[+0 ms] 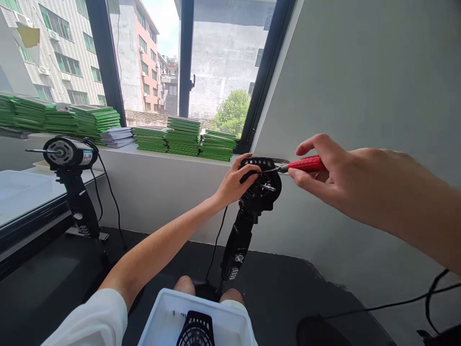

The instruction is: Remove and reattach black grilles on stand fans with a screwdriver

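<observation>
A black fan body (242,235) stands on its post in front of me, with a metal shaft sticking out of its round motor head. My left hand (239,180) is at the upper left of that head, thumb and fingers bent over its black housing. In my right hand (324,168) is a screwdriver (306,165) with a red handle, held between thumb and fingers. Its tip points left and reaches the head beside my left fingertips. Whether a screw is at the tip is too small to tell.
A white bin (162,315) with a black vented cover (196,329) is at my lap. Another motor on a stand (70,154) is at the left, by a table. Green stacks (183,137) line the windowsill. Cables hang nearby.
</observation>
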### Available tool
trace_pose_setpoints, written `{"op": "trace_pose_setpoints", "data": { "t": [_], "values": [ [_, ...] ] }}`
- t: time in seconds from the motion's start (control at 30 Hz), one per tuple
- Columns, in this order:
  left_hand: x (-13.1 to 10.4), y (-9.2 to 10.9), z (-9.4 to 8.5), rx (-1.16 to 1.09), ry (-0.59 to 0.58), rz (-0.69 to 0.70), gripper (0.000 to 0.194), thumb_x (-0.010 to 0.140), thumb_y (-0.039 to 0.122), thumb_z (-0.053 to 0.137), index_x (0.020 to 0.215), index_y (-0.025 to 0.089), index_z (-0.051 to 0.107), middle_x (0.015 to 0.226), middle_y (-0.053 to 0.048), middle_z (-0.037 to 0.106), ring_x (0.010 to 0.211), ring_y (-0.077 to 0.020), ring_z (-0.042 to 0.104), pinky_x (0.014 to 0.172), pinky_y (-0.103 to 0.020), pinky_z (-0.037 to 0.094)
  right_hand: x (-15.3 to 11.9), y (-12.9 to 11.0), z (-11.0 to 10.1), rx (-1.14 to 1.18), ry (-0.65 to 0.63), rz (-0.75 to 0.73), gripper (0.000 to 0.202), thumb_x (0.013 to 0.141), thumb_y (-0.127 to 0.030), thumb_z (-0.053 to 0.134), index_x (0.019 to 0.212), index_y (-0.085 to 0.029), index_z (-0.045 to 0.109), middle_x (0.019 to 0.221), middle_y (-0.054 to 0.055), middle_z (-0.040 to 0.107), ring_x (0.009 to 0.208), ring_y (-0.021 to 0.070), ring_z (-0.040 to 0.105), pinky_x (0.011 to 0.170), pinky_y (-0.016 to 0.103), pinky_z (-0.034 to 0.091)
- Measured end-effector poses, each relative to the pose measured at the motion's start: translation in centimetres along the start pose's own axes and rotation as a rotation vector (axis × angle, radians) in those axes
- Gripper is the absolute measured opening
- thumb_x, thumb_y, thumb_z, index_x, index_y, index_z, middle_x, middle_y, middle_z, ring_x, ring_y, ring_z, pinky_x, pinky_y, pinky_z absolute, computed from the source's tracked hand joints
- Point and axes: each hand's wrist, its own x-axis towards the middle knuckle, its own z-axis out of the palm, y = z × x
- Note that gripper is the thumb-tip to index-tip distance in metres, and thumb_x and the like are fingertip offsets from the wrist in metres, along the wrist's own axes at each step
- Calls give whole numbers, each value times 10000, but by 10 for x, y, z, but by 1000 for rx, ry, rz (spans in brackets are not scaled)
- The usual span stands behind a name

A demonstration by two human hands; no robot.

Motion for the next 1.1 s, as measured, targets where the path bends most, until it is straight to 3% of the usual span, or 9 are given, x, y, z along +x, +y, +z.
{"op": "trace_pose_setpoints", "data": {
  "t": [0.17,0.3,0.4,0.5,0.67,0.8,0.9,1.03,1.1],
  "values": [
    [0,0,-1,-3,15,6,247,1041,360,524,1239,248,621,1531,-126,458,1431,-267,487,1202,-489,428,0,-3,-4,-143,-11,24,540,1003,-605,247,881,-202,585,503,38,464,478,198,453,513,290,260],
    [0,-1,-1,-12,2,30,204,1043,345,518,1136,228,657,1534,-131,444,1413,-261,510,1181,-460,448,1,-4,-5,4,-86,-2,469,989,-548,314,1161,-200,576,555,20,544,483,201,484,526,294,282],
    [0,-2,0,-26,7,30,219,1040,345,523,1191,239,639,1555,-132,429,1434,-269,488,1192,-469,434,2,-5,-5,-112,-107,83,550,1013,-618,260,963,-201,614,534,48,516,522,225,512,537,309,292],
    [-1,-2,1,-65,41,-9,337,1028,356,553,1344,250,505,1545,-140,462,1432,-254,490,1200,-475,428,3,-4,-6,70,-153,18,464,969,-611,395,1129,-221,590,592,26,581,538,218,534,548,297,307],
    [-2,-2,0,-10,10,24,227,1049,367,504,1221,250,596,1558,-128,428,1441,-253,481,1213,-472,413,3,-4,-6,-71,-93,65,530,1000,-617,280,980,-204,612,540,45,514,528,232,510,538,311,291],
    [-1,-2,-1,0,19,25,291,1043,374,517,1313,269,543,1534,-124,457,1452,-252,466,1222,-487,406,5,-8,-6,48,-151,19,482,987,-544,326,1226,-192,553,578,12,556,510,203,500,534,291,310],
    [-1,-2,-1,-6,4,20,196,1050,364,494,1144,238,611,1525,-130,444,1449,-262,470,1207,-474,423,6,-9,-6,-123,-86,85,546,1011,-584,228,957,-201,613,543,50,511,543,229,511,536,307,297],
    [0,-2,-2,-17,-17,49,216,1055,350,480,1146,223,629,1531,-151,412,1446,-265,473,1190,-463,440,5,-6,-5,62,-145,6,474,951,-562,389,1227,-214,553,627,25,601,548,215,523,549,296,315],
    [0,-2,-3,-8,-24,54,227,1057,358,472,1170,233,624,1541,-146,405,1456,-269,459,1201,-473,426,4,-4,-3,-36,-98,40,519,981,-606,309,1137,-197,587,588,42,565,535,223,510,545,306,299]
  ]
}}
